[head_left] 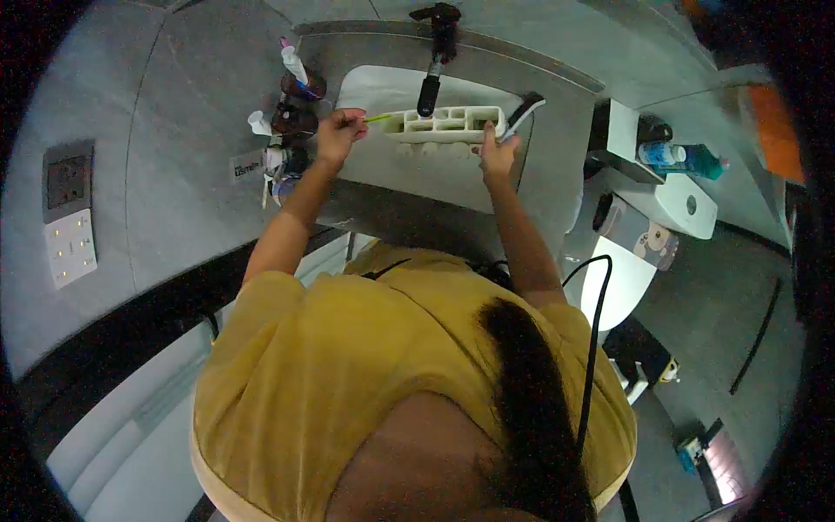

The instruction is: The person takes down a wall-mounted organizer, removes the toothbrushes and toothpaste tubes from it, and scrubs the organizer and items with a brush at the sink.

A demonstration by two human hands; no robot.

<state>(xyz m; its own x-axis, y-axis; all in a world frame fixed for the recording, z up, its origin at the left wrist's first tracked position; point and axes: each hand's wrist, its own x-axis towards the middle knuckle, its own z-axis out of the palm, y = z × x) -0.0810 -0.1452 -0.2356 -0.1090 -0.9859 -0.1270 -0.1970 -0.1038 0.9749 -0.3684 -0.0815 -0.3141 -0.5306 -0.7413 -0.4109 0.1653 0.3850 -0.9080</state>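
Note:
Over the sink (361, 87), a white organizer box (444, 137) with several compartments is held tilted, its openings facing up and away. My right hand (498, 158) grips its right end, the thumb on the rim. A brush (525, 117) with a white handle and dark bristles sticks out beside that hand, seemingly held along with the box. My left hand (339, 137) pinches a thin yellow-green stick (377, 117), whose far end reaches the box's left end. Its exact kind is too small to tell.
A black-handled faucet (430, 83) rises behind the box. Several bottles (296, 120) crowd the counter's left side. On the right are a white toilet (619, 278) and a shelf (628, 139) near more bottles (687, 159). Wall sockets (70, 213) are at far left.

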